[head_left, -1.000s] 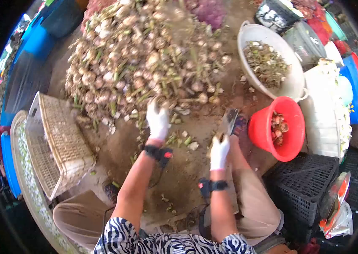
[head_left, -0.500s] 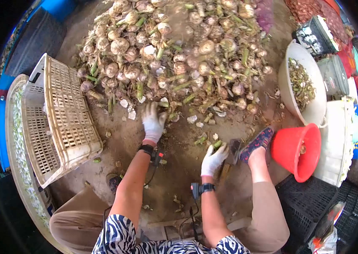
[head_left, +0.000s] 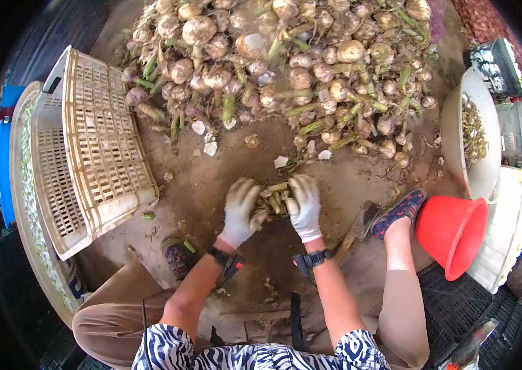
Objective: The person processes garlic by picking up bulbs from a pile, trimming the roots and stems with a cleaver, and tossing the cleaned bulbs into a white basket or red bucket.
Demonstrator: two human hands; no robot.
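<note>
Dusty brown floor (head_left: 350, 179), dark panel (head_left: 57, 43) upper left, black lattice crate (head_left: 452, 305) lower right

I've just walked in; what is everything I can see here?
Garlic bulbs: too many to count, pale, heaped ahead
Stalk pieces: several, greenish-brown, between the hands
Slatted crate: one, cream, left
Round tray: one, pale, far left
Basin: one, whitish, holding scraps, right
Bucket: one, red, beside the right shoe
Box: one, white, behind the bucket
Black crate: at least one, lower right
Metal blade: one, grey, by the right shoe
Shoes: two, dark patterned, on the floor
Left hand, right hand: two, white-gloved, centre
</note>
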